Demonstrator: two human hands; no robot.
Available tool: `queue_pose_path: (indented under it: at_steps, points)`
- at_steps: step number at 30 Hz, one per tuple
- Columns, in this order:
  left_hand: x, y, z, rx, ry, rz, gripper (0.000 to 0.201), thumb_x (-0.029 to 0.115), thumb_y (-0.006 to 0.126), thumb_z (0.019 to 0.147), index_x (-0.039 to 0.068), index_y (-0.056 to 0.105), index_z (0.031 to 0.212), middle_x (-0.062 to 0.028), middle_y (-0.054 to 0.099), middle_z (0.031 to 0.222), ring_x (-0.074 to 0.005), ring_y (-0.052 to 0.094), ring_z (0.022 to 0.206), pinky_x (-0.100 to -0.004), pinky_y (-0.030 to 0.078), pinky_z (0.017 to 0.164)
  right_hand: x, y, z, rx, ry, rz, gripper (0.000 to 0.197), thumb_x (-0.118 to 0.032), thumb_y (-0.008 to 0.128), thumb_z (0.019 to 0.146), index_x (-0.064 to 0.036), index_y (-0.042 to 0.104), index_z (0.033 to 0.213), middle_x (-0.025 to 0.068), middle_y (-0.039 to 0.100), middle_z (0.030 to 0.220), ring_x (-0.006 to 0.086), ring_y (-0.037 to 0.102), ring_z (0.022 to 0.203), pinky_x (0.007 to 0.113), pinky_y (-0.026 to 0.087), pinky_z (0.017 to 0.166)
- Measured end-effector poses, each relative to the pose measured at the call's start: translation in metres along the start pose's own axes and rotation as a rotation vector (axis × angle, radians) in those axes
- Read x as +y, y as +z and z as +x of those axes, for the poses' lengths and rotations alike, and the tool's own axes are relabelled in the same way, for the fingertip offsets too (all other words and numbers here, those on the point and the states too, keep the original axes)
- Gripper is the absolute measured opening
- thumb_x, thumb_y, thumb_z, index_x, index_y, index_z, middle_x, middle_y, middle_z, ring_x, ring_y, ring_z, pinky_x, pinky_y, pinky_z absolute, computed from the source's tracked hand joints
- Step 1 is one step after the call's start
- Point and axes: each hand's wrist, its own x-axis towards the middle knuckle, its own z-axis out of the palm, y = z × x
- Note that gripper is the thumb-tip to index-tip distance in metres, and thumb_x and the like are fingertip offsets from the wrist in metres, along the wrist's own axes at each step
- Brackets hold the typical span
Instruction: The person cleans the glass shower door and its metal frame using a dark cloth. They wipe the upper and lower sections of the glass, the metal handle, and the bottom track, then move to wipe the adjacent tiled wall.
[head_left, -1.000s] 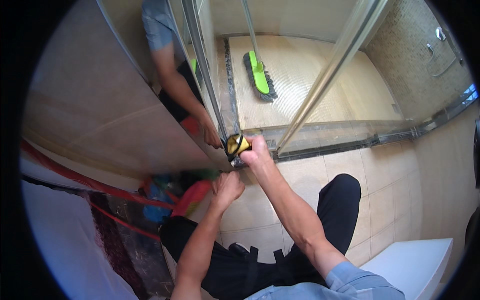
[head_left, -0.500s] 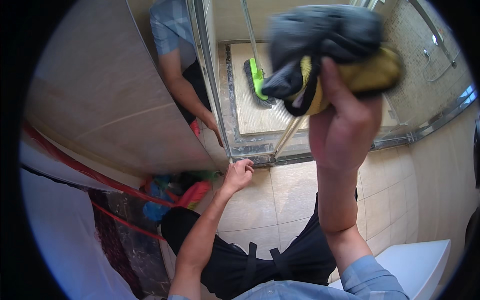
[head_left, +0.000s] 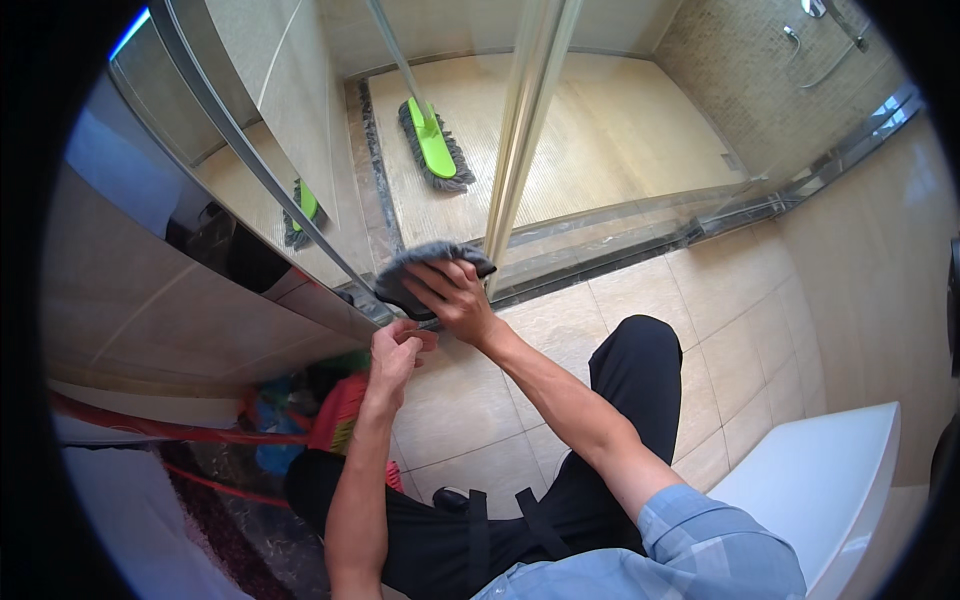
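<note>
My right hand (head_left: pixel 460 300) reaches across to the left, its fingers spread over a folded grey cleaning cloth (head_left: pixel 425 272). The cloth is against the lower part of the glass shower enclosure, near the low end of a slanting metal frame (head_left: pixel 270 160). Just below and left of it is my left hand (head_left: pixel 393 358), its thumb and fingers apart, beside the bottom corner of that frame. I see nothing held in it. The cloth hides part of the glass behind it.
Behind the glass, a green mop head (head_left: pixel 432 145) with grey fringe stands on the shower floor. A vertical metal door profile (head_left: pixel 525 120) rises right of my hands. A red broom head (head_left: pixel 340 410) and bags lie at lower left. A white fixture (head_left: pixel 810 480) stands at right.
My right hand has lowered the cloth from high on the right to the low left, close to my left hand. The view has turned, and my left hand stays by the frame's bottom.
</note>
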Motion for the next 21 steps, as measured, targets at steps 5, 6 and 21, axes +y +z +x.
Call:
queue_pose_path:
  at_steps: [5, 6, 21]
  points:
    - [-0.011, -0.006, -0.003, -0.023, -0.033, 0.061, 0.038, 0.009, 0.055, 0.088, -0.002, 0.056, 0.124, -0.0082, 0.074, 0.100, -0.0148, 0.069, 0.085, -0.0271, 0.049, 0.067, 0.001, 0.044, -0.117, -0.256, 0.276, 0.014, 0.035, -0.010, 0.063, 0.077, -0.0049, 0.070, 0.111, 0.0093, 0.062, 0.130, 0.0298, 0.053, 0.123, 0.043, 0.041, 0.100]
    - [-0.018, -0.009, -0.001, -0.045, -0.031, 0.068, 0.037, 0.010, 0.056, 0.089, -0.002, 0.056, 0.124, -0.0076, 0.074, 0.100, -0.0146, 0.069, 0.085, -0.0272, 0.049, 0.067, -0.001, 0.053, -0.137, -0.312, 0.394, -0.023, 0.035, -0.008, 0.062, 0.076, -0.0045, 0.068, 0.111, 0.0098, 0.062, 0.129, 0.0312, 0.053, 0.122, 0.044, 0.042, 0.099]
    - [-0.023, -0.015, -0.001, -0.038, 0.026, 0.071, 0.035, 0.009, 0.055, 0.091, -0.001, 0.057, 0.124, -0.0080, 0.074, 0.102, -0.0155, 0.069, 0.090, -0.0283, 0.050, 0.068, -0.005, 0.051, -0.141, -0.456, 0.489, -0.197, 0.037, -0.012, 0.060, 0.082, -0.0085, 0.063, 0.118, 0.0069, 0.057, 0.133, 0.0257, 0.052, 0.128, 0.052, 0.036, 0.106]
